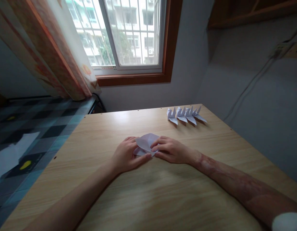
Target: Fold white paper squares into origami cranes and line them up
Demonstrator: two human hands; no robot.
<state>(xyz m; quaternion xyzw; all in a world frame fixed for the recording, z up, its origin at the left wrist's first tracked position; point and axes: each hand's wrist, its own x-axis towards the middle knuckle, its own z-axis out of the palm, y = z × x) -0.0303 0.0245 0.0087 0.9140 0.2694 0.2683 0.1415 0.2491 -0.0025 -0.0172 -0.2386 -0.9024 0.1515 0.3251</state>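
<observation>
Between my two hands, over the middle of the wooden table [143, 195], is a partly folded sheet of white paper [146, 141] with one flap standing up. My left hand [129, 154] grips its left side, the thumb along the near lower edge. On the right side, my right hand [171, 149] has its fingers bent into the fold and its thumb near the bottom corner. Beyond them, at the far right of the table, several folded paper cranes [187, 115] stand in a row. The fingertips of my left hand are partly hidden behind the paper.
Left of the table is a bed with a checked cover [66, 112], with loose white sheets [15, 152] on it. A barred window [129, 35] and a patterned curtain [56, 48] are at the back. A cable [249, 85] runs down the right wall from a socket.
</observation>
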